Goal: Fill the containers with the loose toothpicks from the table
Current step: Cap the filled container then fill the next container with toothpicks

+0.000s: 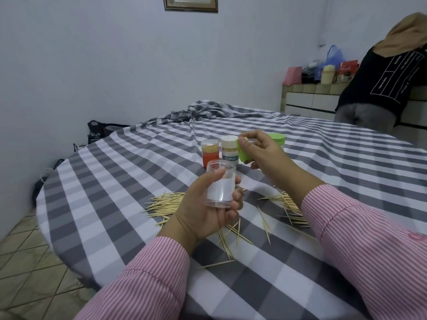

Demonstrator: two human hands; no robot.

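Observation:
My left hand [205,213] grips a clear plastic container [220,183] above the table, tilted, with no toothpicks visible inside. My right hand [263,151] holds a green piece [245,154], apparently a lid or sleeve, raised beside two standing containers. One of these is orange [209,153] with toothpicks inside; the other is white [230,151] and labelled "toothpick". Loose toothpicks [168,205] lie scattered on the checked cloth under and between my hands, with more of them [288,209] to the right.
The round table wears a grey and white checked cloth [115,181], bunched at the far side. A green object [278,138] lies behind my right hand. Another person [388,84] leans over a tiled counter at the back right. Bags sit on the floor at left.

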